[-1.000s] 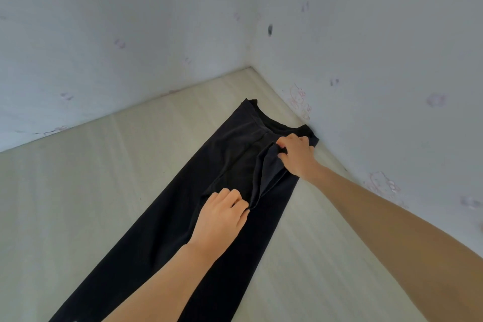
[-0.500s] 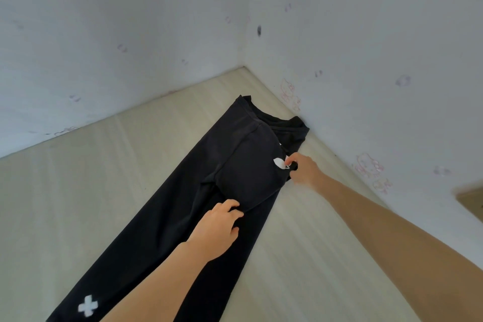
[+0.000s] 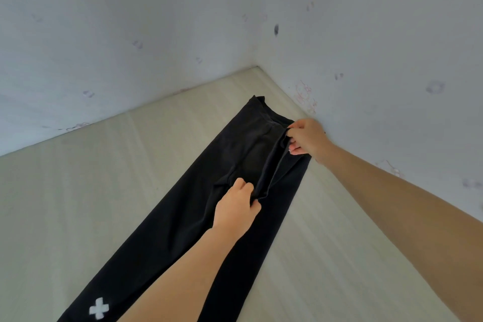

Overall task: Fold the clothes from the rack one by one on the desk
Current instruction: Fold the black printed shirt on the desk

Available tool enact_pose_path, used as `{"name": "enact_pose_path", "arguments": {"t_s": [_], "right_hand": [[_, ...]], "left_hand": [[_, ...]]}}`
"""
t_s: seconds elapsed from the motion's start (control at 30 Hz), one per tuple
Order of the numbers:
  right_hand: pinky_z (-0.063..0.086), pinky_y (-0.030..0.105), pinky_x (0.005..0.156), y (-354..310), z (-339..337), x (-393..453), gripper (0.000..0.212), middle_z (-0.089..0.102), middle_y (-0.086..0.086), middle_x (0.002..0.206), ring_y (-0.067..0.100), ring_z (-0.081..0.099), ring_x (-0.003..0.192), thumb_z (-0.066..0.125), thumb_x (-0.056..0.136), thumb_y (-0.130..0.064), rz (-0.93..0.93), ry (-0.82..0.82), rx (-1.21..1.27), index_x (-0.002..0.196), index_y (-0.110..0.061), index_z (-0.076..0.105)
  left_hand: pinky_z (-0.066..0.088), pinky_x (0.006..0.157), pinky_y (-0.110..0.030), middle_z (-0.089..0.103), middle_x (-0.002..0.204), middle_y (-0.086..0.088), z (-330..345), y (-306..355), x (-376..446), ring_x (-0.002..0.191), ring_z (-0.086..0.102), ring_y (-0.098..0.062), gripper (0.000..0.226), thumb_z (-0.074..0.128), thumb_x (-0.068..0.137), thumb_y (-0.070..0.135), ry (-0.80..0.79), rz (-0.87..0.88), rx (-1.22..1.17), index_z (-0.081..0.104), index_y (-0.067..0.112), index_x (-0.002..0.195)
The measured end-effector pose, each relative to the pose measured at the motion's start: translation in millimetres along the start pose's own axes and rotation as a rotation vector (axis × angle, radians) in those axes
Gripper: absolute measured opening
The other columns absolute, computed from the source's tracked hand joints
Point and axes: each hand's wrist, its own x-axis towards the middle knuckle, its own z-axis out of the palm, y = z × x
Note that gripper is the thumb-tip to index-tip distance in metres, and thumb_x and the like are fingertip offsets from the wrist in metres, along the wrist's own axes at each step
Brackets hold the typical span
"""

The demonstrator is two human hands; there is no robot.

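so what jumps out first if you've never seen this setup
A long black fabric garment lies stretched across the pale wooden desk, running into the corner of the white walls. Both bare hands pinch a raised fold in it: the left hand mid-garment, the right hand near the far end. A white cross mark shows at its near end.

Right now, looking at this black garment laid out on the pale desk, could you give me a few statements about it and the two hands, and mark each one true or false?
1. The long black cloth garment lies stretched across the pale wooden desk. True.
2. Both hands grip folds of the garment. True: the left hand and the right hand each pinch cloth.
3. The garment bears a red star. False: it shows a white cross mark.
4. The right hand rests flat on the white wall. False: it holds cloth near the wall.
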Motion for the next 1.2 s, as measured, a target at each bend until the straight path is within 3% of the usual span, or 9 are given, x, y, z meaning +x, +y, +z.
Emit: {"name": "enact_pose_path", "arguments": {"t_s": [0.17, 0.3, 0.37, 0.5, 0.6, 0.73, 0.83, 0.93, 1.2], "right_hand": [[0.056, 0.035, 0.079, -32.0, 24.7, 18.3, 0.022, 0.067, 0.009, 0.098, 0.021, 0.066, 0.092, 0.051, 0.092, -0.011, -0.019, -0.012, 0.07, 0.113, -0.013, 0.057], [0.045, 0.024, 0.072, -33.5, 45.3, 23.8, 0.057, 0.056, 0.003, 0.119, 0.013, 0.056, 0.098, 0.06, 0.088, -0.02, -0.073, -0.167, 0.001, 0.14, -0.024, 0.038], [0.046, 0.025, 0.079, -26.0, 53.1, 24.0, 0.057, 0.054, 0.005, 0.123, 0.017, 0.056, 0.104, 0.058, 0.087, -0.015, -0.09, -0.174, -0.091, 0.141, -0.02, 0.04], [0.043, 0.042, 0.101, -9.5, 58.4, 16.8, 0.041, 0.055, 0.024, 0.13, 0.037, 0.053, 0.118, 0.049, 0.09, -0.007, -0.114, -0.19, -0.365, 0.128, 0.009, 0.052], [0.033, 0.03, 0.106, 10.2, 62.4, 8.9, 0.044, 0.048, 0.013, 0.143, 0.03, 0.042, 0.132, 0.053, 0.093, -0.016, -0.114, -0.329, -0.581, 0.135, -0.004, 0.052], [0.009, 0.045, 0.121, 34.4, 70.8, 7.9, 0.056, 0.023, 0.005, 0.158, 0.031, 0.005, 0.148, 0.054, 0.092, -0.027, -0.221, -0.369, -0.821, 0.146, -0.022, 0.038], [0.02, 0.038, 0.118, 38.2, 66.6, -15.6, 0.053, 0.033, 0.008, 0.153, 0.029, 0.02, 0.145, 0.054, 0.094, -0.02, -0.264, -0.251, -0.674, 0.145, -0.017, 0.039], [0.036, 0.03, 0.102, 43.8, 62.2, -49.5, 0.047, 0.044, 0.009, 0.143, 0.027, 0.044, 0.129, 0.05, 0.095, -0.016, -0.206, -0.15, -0.55, 0.142, -0.013, 0.042], [0.043, 0.029, 0.092, 86.6, 101.2, -167.0, 0.042, 0.054, 0.007, 0.127, 0.026, 0.052, 0.118, 0.05, 0.094, -0.014, 0.176, -0.042, -0.237, 0.136, -0.01, 0.046]], "left_hand": [[0.057, 0.066, -0.027, 0.064, 0.076, -0.006, -30.9, -11.7, 16.4, 0.061, 0.067, -0.017, 0.008, 0.052, 0.096, 0.018, 0.115, -0.371, -0.656, 0.053, 0.01, 0.094], [0.058, 0.081, -0.032, 0.071, 0.075, -0.004, -36.2, -29.1, 29.1, 0.066, 0.07, -0.014, 0.027, 0.054, 0.097, 0.02, 0.216, -0.567, -0.717, 0.049, 0.018, 0.124], [0.057, 0.084, -0.034, 0.07, 0.077, -0.002, -35.6, -39.0, 29.2, 0.068, 0.07, -0.014, 0.036, 0.055, 0.097, 0.02, 0.214, -0.62, -0.681, 0.047, 0.016, 0.131], [0.057, 0.08, -0.03, 0.061, 0.096, 0.004, -34.5, -39.4, 16.9, 0.078, 0.067, -0.016, 0.043, 0.065, 0.091, 0.028, 0.06, -0.409, -0.631, 0.045, 0.033, 0.129], [0.055, 0.083, -0.032, 0.059, 0.09, 0.008, -26.8, -39.2, 13.9, 0.079, 0.063, -0.011, 0.037, 0.065, 0.091, 0.026, 0.018, -0.311, -0.369, 0.054, 0.029, 0.127], [0.055, 0.08, -0.027, 0.063, 0.083, 0.006, -26.2, -44.0, 13.8, 0.074, 0.062, -0.009, 0.043, 0.061, 0.093, 0.017, -0.022, -0.396, -0.36, 0.054, 0.018, 0.135], [0.045, 0.064, -0.015, 0.067, 0.081, 0.0, -38.2, -43.0, 2.2, 0.067, 0.063, -0.011, 0.051, 0.059, 0.093, 0.014, -0.064, -0.376, -0.412, 0.045, 0.021, 0.142], [0.048, 0.069, -0.021, 0.068, 0.085, -0.002, -50.5, -59.4, -14.4, 0.074, 0.065, -0.016, 0.053, 0.057, 0.092, 0.009, -0.045, -0.345, -0.343, 0.044, 0.021, 0.142], [0.043, 0.08, -0.026, 0.056, 0.104, 0.0, -91.0, -146.1, -75.6, 0.09, 0.053, -0.016, 0.038, 0.06, 0.088, 0.002, -0.124, -0.266, -0.106, 0.059, 0.013, 0.125]]}}
